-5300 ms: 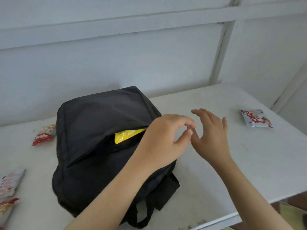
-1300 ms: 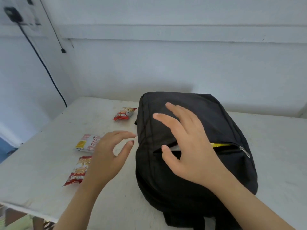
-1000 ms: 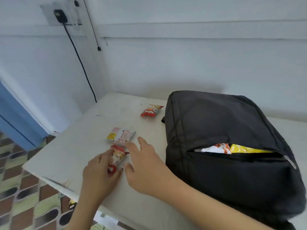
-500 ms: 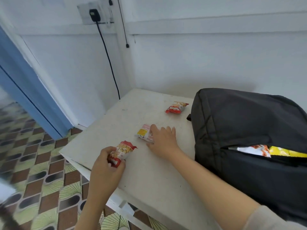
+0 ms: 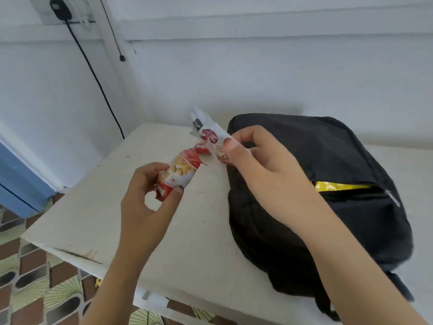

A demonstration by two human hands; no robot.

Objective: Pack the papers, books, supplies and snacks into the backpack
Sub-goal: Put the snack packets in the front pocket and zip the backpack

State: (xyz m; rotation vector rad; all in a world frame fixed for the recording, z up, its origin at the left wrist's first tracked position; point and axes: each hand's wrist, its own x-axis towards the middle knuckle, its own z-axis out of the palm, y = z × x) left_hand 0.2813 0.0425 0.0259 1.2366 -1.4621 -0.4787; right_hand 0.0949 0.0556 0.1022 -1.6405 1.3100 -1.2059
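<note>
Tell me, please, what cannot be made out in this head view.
- Head view, pocket of the backpack: only the edge of a yellow packet shows; fabric and the right hand hide the rest.
- Head view, print on the white packet: motion-blurred.
- Head view, red packet: partly covered by the left hand gripping it.

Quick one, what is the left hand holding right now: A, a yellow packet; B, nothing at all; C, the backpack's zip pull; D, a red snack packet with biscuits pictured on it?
D: the left hand grips the red snack packet, while the right hand pinches a white packet and the yellow packet sits in the open pocket of the backpack.
</note>
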